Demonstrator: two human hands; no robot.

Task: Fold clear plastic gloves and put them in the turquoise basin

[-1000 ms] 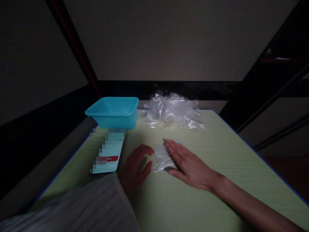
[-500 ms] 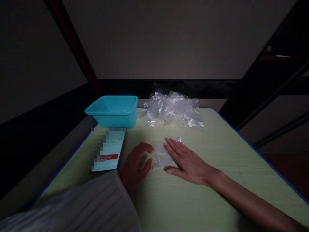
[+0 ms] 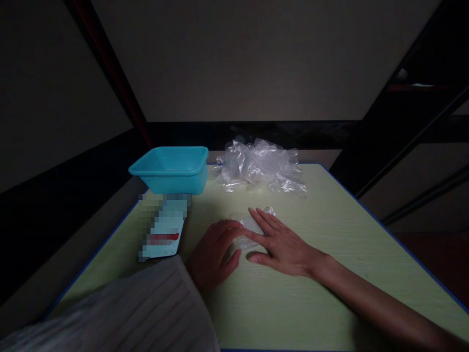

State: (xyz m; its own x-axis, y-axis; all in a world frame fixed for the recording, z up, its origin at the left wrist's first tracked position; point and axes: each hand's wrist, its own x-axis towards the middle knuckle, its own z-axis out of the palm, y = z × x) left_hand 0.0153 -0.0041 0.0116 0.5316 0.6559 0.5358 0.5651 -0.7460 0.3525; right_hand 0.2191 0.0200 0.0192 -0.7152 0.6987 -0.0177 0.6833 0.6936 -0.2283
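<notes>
A piece of thin clear plastic (image 3: 249,241), which looks like a folded disposable glove, lies flat on the table between my hands. My right hand (image 3: 283,247) rests palm down over its right side, fingers stretched and slightly spread, hiding part of it. From the left, my left hand (image 3: 216,256) reaches over the plastic's near-left part. Its fingers are curved, with a gap between thumb and fingers, and its fingertips meet the right index finger. Whether they press on the plastic I cannot tell.
A crumpled heap of similar clear plastic (image 3: 262,166) sits at the table's far edge. Left of it stands a turquoise basin (image 3: 170,183). A phone (image 3: 166,230) with its screen lit lies beside my left forearm. The pale green table (image 3: 293,313) has a blue edge.
My left hand has moved right and slightly forward over the plastic, and its fingertips now meet my right hand. The right index finger has spread away from the others.
</notes>
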